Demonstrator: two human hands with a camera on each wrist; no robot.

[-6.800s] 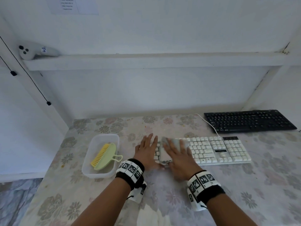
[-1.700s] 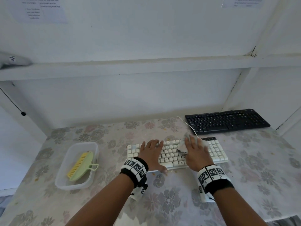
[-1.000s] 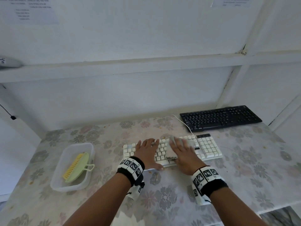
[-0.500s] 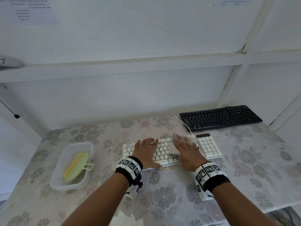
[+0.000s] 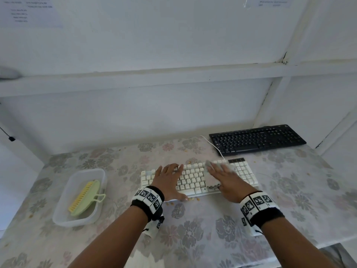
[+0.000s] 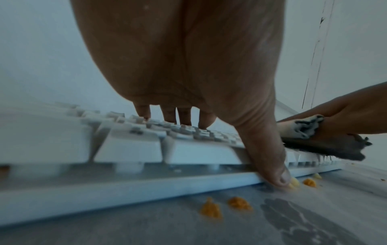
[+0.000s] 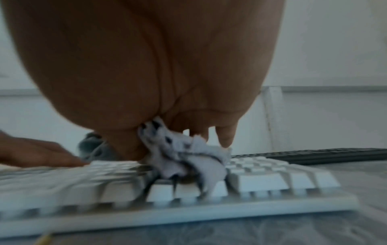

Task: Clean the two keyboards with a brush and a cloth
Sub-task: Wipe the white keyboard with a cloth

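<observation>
Left hand (image 5: pixel 168 178) lies flat, fingers straight, on the white keyboard (image 5: pixel 193 180) mid-desk; right hand (image 5: pixel 227 179), fingers extended, presses the cloth (image 5: pixel 209 179) onto its keys.

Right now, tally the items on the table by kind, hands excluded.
Keyboards: 2, the white keyboard and the black keyboard
Cloths: 1, the grey cloth under the right hand
Brushes: 1, the yellow-green brush
Containers: 1, the clear plastic tub holding the brush
Total: 5, not counting the scattered orange crumbs.
</observation>
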